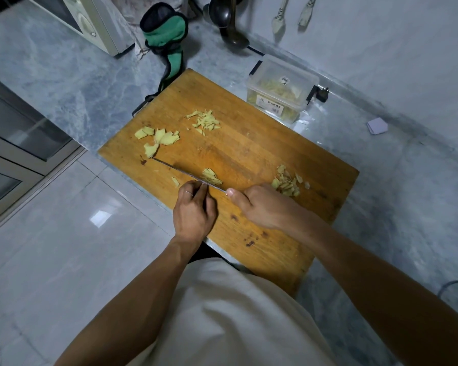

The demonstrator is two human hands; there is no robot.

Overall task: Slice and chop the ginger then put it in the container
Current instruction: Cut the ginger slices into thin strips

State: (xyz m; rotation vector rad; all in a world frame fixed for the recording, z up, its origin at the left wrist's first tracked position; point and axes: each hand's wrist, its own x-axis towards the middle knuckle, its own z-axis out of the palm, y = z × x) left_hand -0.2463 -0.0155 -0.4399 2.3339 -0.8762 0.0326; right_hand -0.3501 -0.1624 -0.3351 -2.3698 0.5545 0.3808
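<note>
Near the board's [249,154] front edge, both hands [193,210] grip the knife [185,173].

A green and black oven mitt [167,40] lies by a microwave [90,19]; a dark ladle [229,25] hangs beside it.
</note>
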